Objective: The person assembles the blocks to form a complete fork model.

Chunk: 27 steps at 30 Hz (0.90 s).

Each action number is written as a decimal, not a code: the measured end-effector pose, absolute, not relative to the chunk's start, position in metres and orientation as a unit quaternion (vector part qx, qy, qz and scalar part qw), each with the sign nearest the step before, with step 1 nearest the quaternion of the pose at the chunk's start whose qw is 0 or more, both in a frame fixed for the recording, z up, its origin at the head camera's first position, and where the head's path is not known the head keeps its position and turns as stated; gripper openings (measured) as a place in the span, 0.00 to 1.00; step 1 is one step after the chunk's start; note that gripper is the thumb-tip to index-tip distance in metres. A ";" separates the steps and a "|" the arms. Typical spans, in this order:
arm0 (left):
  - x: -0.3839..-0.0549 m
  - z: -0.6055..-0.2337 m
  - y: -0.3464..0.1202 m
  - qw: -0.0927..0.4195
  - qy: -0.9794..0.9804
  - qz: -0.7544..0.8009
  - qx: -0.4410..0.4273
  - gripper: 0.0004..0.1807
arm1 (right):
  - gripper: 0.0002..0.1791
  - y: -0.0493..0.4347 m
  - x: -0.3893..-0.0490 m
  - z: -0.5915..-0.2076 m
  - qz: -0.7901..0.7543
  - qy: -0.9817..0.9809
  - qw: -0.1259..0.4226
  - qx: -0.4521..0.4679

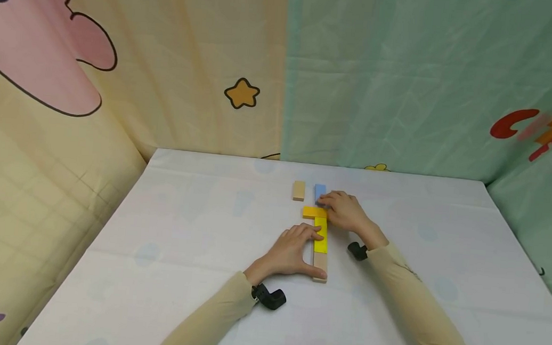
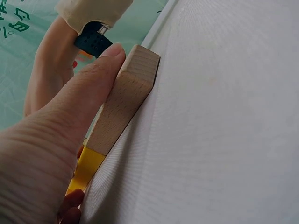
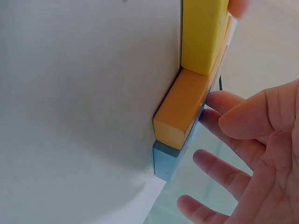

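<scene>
A wooden block [image 1: 320,261], a yellow block [image 1: 320,245] and a crosswise orange block [image 1: 312,212] lie end to end on the table. My left hand [image 1: 292,251] rests along the row, thumb on the wooden block's near end and fingertips on the yellow block. In the left wrist view the thumb lies over the wooden block [image 2: 119,102]. A blue block [image 1: 320,190] lies beyond the orange one. My right hand [image 1: 347,212] touches the blue block with its front fingertips. The right wrist view shows that hand [image 3: 261,149] with fingers spread and thumb apart from the blocks.
Another wooden block [image 1: 299,190] lies apart, left of the blue one. All of it is on a white-covered table [image 1: 195,231]. Patterned curtains [image 1: 192,65] hang behind and at the sides. Each wrist carries a black camera [image 1: 271,297].
</scene>
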<state>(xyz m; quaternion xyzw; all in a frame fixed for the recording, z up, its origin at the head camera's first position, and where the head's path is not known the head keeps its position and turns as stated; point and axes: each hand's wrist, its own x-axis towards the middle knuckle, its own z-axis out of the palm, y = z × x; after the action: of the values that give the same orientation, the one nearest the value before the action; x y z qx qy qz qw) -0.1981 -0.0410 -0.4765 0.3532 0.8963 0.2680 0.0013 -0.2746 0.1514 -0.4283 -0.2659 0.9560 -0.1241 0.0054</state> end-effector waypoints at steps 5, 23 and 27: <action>-0.199 -0.476 -0.042 0.002 0.897 0.269 0.351 0.46 | 0.19 0.153 -0.271 -0.426 -0.128 0.952 0.008 -0.279; -0.199 -0.476 -0.040 -0.001 0.898 0.264 0.353 0.45 | 0.17 0.152 -0.263 -0.423 -0.125 0.952 0.015 -0.280; -0.199 -0.476 -0.040 0.006 0.899 0.265 0.350 0.45 | 0.17 0.155 -0.263 -0.424 -0.139 0.945 0.023 -0.295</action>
<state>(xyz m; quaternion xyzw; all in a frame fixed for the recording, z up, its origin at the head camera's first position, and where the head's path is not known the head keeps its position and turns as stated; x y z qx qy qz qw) -0.1987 -0.0395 -0.4759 0.3495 0.8986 0.2653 0.0056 -0.2629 0.1546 -0.4240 -0.2946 0.9451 -0.1395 0.0226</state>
